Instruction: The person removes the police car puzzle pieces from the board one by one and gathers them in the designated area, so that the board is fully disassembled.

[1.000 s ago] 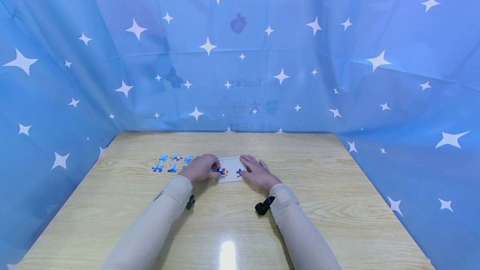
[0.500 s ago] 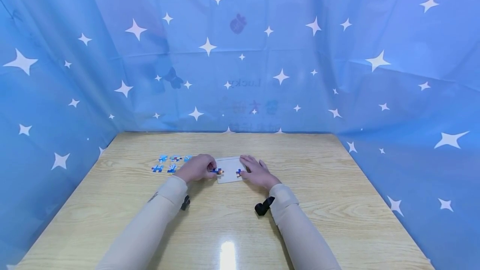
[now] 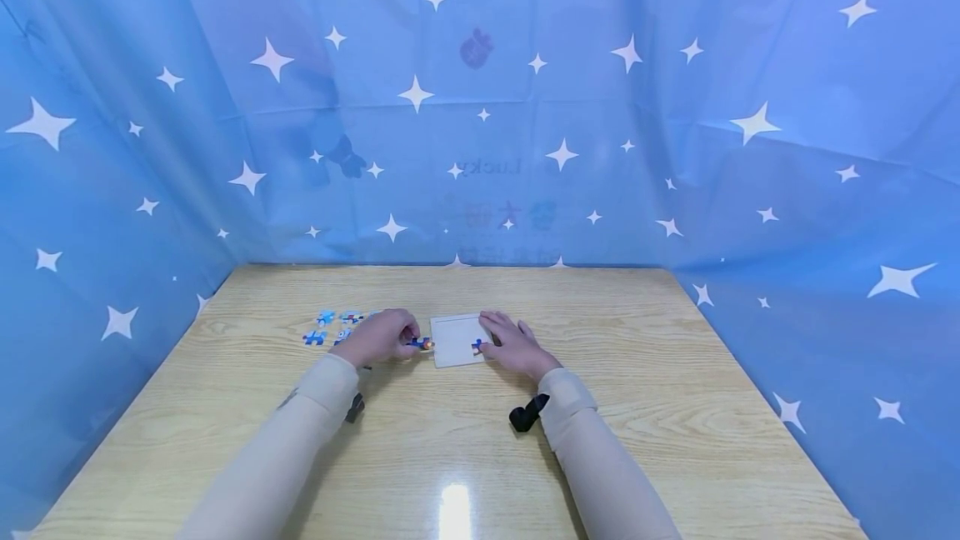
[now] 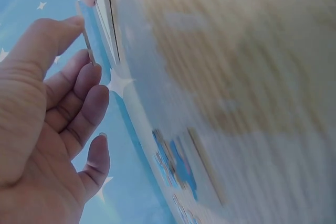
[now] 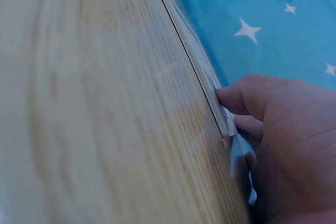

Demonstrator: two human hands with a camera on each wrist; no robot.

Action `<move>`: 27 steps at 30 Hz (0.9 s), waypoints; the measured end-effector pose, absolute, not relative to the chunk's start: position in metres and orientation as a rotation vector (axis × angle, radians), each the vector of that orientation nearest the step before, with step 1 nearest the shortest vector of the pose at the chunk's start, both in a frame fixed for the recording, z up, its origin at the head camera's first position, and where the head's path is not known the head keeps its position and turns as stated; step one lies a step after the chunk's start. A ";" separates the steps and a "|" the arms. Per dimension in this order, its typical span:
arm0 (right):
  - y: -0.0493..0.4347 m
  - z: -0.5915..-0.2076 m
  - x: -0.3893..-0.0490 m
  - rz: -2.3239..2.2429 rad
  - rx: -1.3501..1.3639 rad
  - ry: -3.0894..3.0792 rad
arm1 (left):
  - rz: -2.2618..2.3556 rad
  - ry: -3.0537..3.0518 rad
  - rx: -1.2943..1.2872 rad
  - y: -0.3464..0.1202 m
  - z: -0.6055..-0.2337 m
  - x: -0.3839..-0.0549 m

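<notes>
In the head view my left hand [image 3: 378, 338] pinches a dark blue and orange puzzle piece [image 3: 423, 343] just left of a pale puzzle board [image 3: 452, 330]. That piece shows edge-on as a thin strip in the left wrist view, between thumb and fingertips. My right hand [image 3: 517, 347] holds the board at its right side, thumb near the front and fingers toward the back corner. Beside that thumb a blue puzzle piece [image 3: 477, 346] lies on the board, partly covered. In the right wrist view the thumb [image 5: 233, 98] touches the board's edge [image 5: 184, 40].
Several blue puzzle pieces [image 3: 314, 337] lie on the wooden table [image 3: 637, 390] to the left, some hidden behind my left hand. A blue curtain with white stars [image 3: 415, 93] encloses the back and sides. Black wrist cameras [image 3: 529, 412] hang under both forearms.
My left hand has moved left with the pinched puzzle piece, from over the board to beside its left edge. The right hand and the piece beside its thumb stay where they were.
</notes>
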State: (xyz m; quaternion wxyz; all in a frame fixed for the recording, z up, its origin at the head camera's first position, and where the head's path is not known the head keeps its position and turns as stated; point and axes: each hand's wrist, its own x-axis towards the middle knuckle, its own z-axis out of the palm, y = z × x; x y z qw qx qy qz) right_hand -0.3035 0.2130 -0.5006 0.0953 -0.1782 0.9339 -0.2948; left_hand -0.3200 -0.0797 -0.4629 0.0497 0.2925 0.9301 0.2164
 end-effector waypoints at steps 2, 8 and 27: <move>0.213 -0.501 -0.304 -0.873 -0.532 2.770 | 0.658 2.837 0.880 -0.083 -0.464 -0.320; 0.213 -0.501 -0.304 -0.872 -0.532 2.767 | 0.665 2.827 0.884 -0.093 -0.464 -0.319; 0.212 -0.500 -0.304 -0.869 -0.545 2.772 | 0.713 2.818 0.910 -0.135 -0.463 -0.309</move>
